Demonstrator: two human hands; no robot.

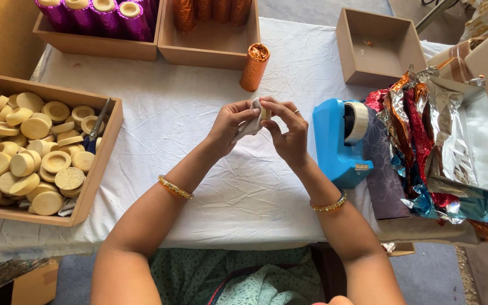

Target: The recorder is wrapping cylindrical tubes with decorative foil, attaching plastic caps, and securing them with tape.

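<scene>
- Head view: both hands meet over the middle of the white tablecloth point(199, 130). The left hand point(230, 127) and the right hand point(286, 133) pinch a small stack of pale discs half wrapped in white paper point(253, 120), fingertips clenched around it from both sides.
- Just behind them an orange foil roll point(254, 66) stands upright on the cloth.
- Far left, a wooden tray point(94, 181) is piled with loose tan discs point(29, 152).
- Right of the hands sits a blue tape dispenser point(337, 141), and next to that a heap of crinkly coloured foil sheets point(441, 147).
- At the back, boxes hold purple rolls point(94, 14) and more orange ones.
</scene>
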